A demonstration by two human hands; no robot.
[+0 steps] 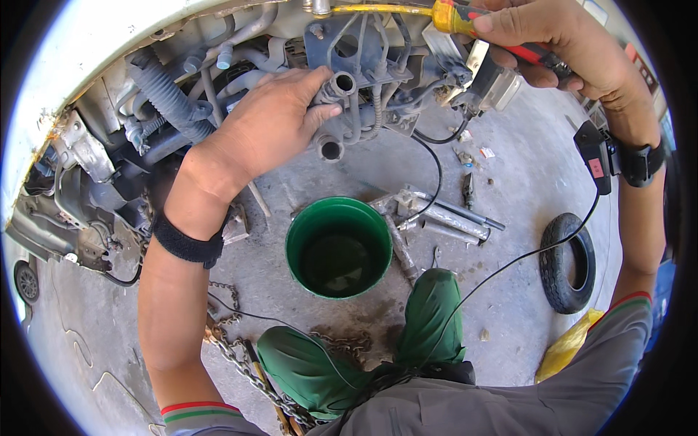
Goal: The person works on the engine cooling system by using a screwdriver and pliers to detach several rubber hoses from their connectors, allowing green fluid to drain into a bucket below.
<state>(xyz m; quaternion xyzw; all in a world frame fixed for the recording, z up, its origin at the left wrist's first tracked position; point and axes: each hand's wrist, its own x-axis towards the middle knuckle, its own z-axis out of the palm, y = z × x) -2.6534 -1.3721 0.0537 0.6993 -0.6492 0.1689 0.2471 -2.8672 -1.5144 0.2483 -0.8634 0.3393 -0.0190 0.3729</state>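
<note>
My right hand [552, 43], at the upper right, is closed round a screwdriver [452, 16] with a yellow and red handle. Its long yellowish shaft runs left to a metal fitting [318, 7] at the top edge of the picture; I cannot tell how the tip meets it. My left hand [273, 120] grips a grey metal pipe piece, its thumb and forefinger around the upper open pipe end [342, 85]. A lower open pipe end [331, 150] hangs just beneath. Behind them is a grey metal bracket [327, 47] with hoses and cables.
A green bucket [339, 287] stands on the concrete floor below the pipes. Metal rods and tubes [451, 221] lie beside it. A tire [568, 263] is at the right, and a chain [251, 370] lies near my knees. A corrugated hose [167, 94] hangs at the upper left.
</note>
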